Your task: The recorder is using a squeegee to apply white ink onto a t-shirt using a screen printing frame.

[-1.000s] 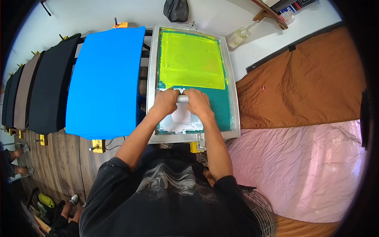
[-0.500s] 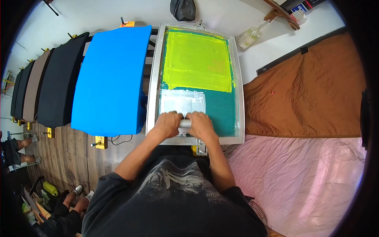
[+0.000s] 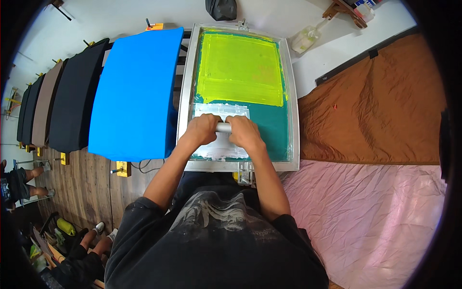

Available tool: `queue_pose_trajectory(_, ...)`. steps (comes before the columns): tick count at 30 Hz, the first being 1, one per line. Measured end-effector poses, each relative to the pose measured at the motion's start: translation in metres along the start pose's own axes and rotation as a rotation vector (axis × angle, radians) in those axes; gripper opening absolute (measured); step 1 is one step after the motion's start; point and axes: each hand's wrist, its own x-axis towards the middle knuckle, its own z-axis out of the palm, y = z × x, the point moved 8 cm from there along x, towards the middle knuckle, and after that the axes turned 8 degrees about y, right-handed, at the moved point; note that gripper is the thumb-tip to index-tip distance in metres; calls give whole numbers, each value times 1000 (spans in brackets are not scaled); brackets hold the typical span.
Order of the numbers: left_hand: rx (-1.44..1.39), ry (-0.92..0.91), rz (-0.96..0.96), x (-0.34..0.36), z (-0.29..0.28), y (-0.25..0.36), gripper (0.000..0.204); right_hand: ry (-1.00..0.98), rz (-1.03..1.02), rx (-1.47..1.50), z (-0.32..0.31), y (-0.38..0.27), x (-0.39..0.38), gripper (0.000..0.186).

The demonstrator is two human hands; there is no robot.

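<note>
Both my hands are closed around the grey bar handle of a squeegee [image 3: 223,127], my left hand [image 3: 202,130] on one end and my right hand [image 3: 244,132] on the other. My hands hide most of the tool's blade. It is over the near left part of a screen-printing frame [image 3: 295,120] with a pale metal rim. White ink [image 3: 219,148] smears the mesh under and in front of my hands. Dark green mesh [image 3: 269,127] shows to the right. A large yellow-green covered area [image 3: 240,67] fills the far half of the screen.
Left of the frame stands a board covered in blue fabric [image 3: 134,91], then several black and brown ones in a row. Brown cloth [image 3: 380,106] and pinkish sheeting [image 3: 365,212] lie to the right. Other people's legs [image 3: 96,241] show at lower left.
Both hands have moved away from me with the squeegee, up the white ink patch. More white ink now shows on the near side of my hands. The view has shifted slightly.
</note>
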Motion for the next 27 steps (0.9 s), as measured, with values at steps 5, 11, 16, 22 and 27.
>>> queue_pose_trajectory(5,-37,163,105,-41,18,7,39,102,-105,42,10,-8,-40,41)
queue_pose_trajectory(11,-80,147,53,-94,20,21,48,51,-93,81,24,-24,-88,47)
queue_pose_trajectory(16,-11,51,26,-67,5,24,30,-30,-74,37,9,-18,-59,36)
queue_pose_trajectory(22,-88,197,26,-13,0,4,27,13,-37,-68,2,0,-9,32)
queue_pose_trajectory(27,-32,137,67,-48,19,16,36,113,-73,172,16,3,-43,41)
